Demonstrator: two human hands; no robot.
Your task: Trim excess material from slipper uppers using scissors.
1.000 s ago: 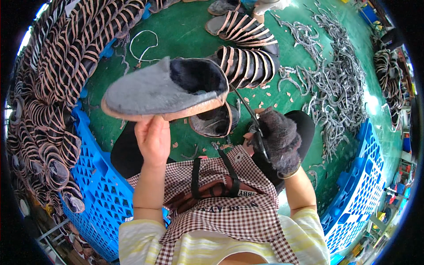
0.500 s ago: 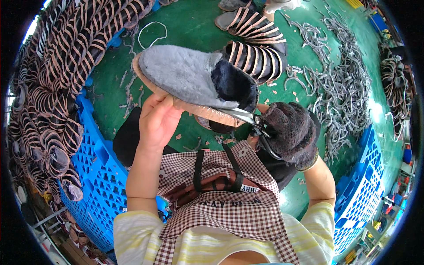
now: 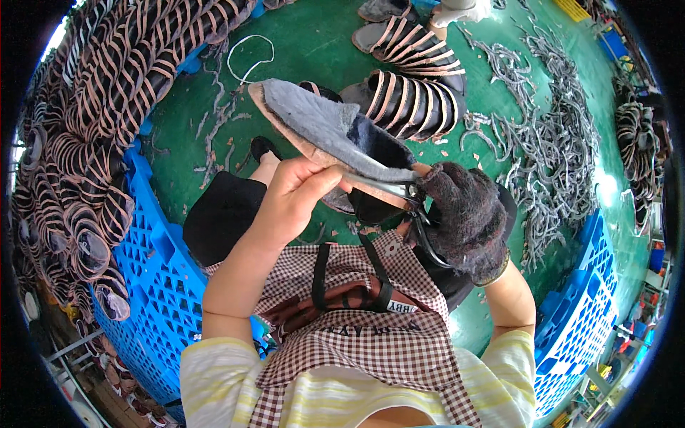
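Note:
A grey furry slipper (image 3: pixel 307 118) with a dark lined opening and a tan edge strip is held up in front of me, toe toward the upper left. My bare left hand (image 3: pixel 298 196) pinches its lower edge, thumb and fingers closed. In a dark knit glove, my right hand (image 3: pixel 467 221) grips black-handled scissors (image 3: pixel 428 239) beside the heel. Their blades lie along the slipper's lower rim; exactly how far they are apart is hard to see. A fingertip of the right hand touches the heel.
Nested slippers with tan edges are piled at left (image 3: pixel 85 167), and another curved stack of slippers (image 3: pixel 410 107) lies ahead on the green floor. Grey trimmings (image 3: pixel 564 157) heap at right. Blue plastic pallets stand at left (image 3: pixel 165 246) and right (image 3: pixel 571 314). A white loop of cord (image 3: pixel 250 44) lies ahead.
The slipper has tilted edge-on and its toe has shifted right. My left hand has slid right along the rim, closer to the scissors. The right hand has barely moved.

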